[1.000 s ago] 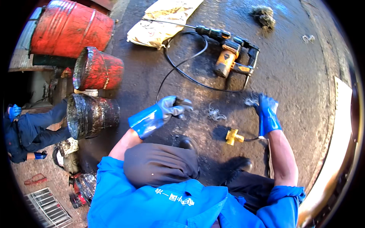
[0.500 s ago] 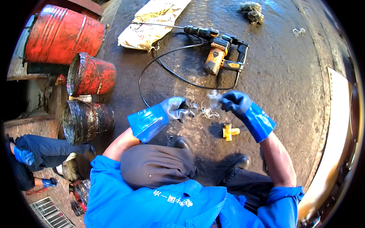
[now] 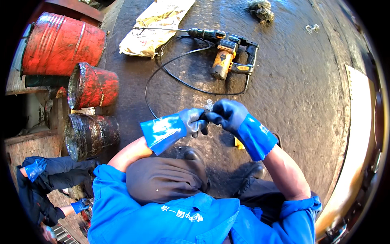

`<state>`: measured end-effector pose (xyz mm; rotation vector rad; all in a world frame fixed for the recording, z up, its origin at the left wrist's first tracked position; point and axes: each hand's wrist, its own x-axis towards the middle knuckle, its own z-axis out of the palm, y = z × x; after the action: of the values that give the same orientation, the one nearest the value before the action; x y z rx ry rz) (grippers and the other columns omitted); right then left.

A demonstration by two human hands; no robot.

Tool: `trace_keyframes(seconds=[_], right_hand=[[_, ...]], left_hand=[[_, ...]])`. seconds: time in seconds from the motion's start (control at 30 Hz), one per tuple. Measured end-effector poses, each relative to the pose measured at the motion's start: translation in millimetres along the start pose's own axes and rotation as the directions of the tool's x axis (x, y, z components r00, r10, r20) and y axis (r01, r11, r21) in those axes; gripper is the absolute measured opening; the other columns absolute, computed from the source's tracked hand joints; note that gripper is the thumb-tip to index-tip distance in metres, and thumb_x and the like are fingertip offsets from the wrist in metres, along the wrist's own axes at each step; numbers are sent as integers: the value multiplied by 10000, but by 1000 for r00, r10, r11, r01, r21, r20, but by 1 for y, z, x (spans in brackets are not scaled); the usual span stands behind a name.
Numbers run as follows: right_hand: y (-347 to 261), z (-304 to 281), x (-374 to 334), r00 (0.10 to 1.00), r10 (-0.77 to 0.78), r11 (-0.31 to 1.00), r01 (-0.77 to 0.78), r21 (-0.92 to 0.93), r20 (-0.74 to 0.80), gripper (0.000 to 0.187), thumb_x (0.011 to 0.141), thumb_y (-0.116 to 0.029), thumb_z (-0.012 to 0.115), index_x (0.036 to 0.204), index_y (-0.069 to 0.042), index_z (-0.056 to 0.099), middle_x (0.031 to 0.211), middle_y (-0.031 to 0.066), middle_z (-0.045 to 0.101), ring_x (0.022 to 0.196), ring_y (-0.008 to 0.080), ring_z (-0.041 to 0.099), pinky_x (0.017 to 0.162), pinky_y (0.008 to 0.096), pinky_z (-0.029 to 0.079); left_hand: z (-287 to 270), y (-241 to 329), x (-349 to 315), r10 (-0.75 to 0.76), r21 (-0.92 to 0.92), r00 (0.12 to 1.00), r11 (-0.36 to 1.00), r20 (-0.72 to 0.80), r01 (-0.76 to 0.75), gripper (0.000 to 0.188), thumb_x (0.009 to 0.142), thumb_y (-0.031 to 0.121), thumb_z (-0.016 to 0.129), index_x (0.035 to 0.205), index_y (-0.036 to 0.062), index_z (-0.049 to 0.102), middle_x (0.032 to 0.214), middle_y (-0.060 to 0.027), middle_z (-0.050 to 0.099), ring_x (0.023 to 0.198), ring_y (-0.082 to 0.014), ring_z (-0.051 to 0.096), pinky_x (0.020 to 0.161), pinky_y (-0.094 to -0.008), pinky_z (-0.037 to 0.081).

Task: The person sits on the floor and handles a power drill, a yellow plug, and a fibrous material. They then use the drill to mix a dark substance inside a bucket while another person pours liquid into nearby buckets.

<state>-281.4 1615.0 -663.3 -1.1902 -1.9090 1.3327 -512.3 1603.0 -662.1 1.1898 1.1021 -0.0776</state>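
Observation:
Both my hands wear blue rubber gloves and meet above the dark floor. In my right hand (image 3: 230, 116) the fingers are closed on a tuft of pale, tangled fibre strands (image 3: 209, 105), which sticks up between the two hands. My left hand (image 3: 193, 122) touches the right one with its fingers pinched together; what they hold is hidden. Behind the right cuff a yellow pipe-like fitting (image 3: 239, 143) lies on the floor, mostly covered. Loose strands on the floor beneath the hands are largely hidden too.
Ahead lies an orange-and-black hammer drill (image 3: 222, 61) with its black cable (image 3: 178, 83) looped leftward. Its bit crosses a pale sack (image 3: 152, 28). A red drum (image 3: 63, 42) and dirty buckets (image 3: 95, 85) stand left. Another person's gloved hand (image 3: 35, 169) shows lower left.
My hands have come together from apart. The right hand has moved left with the fibre tuft, and its cuff now covers much of the yellow fitting.

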Motion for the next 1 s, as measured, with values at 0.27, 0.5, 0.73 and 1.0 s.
trace_keyframes(seconds=[0.27, 0.5, 0.73, 1.0], right_hand=[[131, -82, -6, 865, 496, 763, -393, -513, 74, 248, 873, -337, 676, 931, -97, 702, 856, 182, 694, 746, 352, 661, 679, 434, 529], [128, -90, -6, 723, 682, 421, -511, -749, -110, 379, 889, -443, 633, 1108, -144, 714, 1129, 137, 717, 1076, 346, 674, 929, 476, 506], [159, -139, 48, 741, 504, 403, -657, -638, -444, 423, 922, -516, 570, 977, -125, 723, 974, 145, 731, 957, 358, 694, 853, 497, 520], [190, -230, 162, 719, 268, 432, -684, -587, -641, 487, 887, -533, 637, 1070, -83, 673, 1022, 198, 713, 935, 398, 687, 829, 507, 529]], left_hand=[[-51, -27, -5, 112, -356, 990, 924, -89, -137, 370, 941, 91, 565, 1296, -14, 544, 989, -185, 720, 599, -102, 644, 563, -218, 535], [-60, -99, 13, 119, -420, 989, 896, -85, -144, 478, 949, 300, 671, 1305, 6, 549, 1124, -182, 680, 875, -216, 680, 781, -346, 592], [-60, -74, 105, -14, -580, 939, 790, -343, -200, 357, 997, 250, 608, 1274, 30, 562, 1072, -143, 703, 846, -201, 694, 778, -350, 588], [-81, -92, 203, -56, -787, 858, 433, -511, -440, 131, 981, 168, 482, 982, 128, 607, 708, 12, 584, 498, -102, 489, 435, -280, 362]])
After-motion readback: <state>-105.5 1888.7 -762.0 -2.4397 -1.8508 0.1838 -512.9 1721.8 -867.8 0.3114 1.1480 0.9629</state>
